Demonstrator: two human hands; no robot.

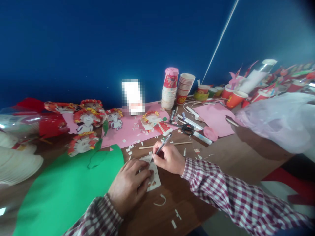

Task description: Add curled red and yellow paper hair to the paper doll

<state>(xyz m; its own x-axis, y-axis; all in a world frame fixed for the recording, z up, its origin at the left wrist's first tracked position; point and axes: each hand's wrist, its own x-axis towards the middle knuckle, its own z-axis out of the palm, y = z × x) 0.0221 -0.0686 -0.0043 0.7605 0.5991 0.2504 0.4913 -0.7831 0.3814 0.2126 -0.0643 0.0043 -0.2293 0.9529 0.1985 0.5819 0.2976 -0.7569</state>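
In my right hand is a pen, its tip down at the upper part of a small white piece of paper. Brown marks show near the paper's lower edge. My left hand lies flat over the left side of that paper, fingers stretched out and pressing it to the brown table. Part of the sheet is hidden under those fingers. A thin wooden stick lies just beyond my right hand, and white paper scraps are scattered around.
A large green sheet spreads at the left, near paper figures. Stacked paper cups stand at the back. Black scissors, markers and pink paper lie right of centre. A plastic bag bulges at the right.
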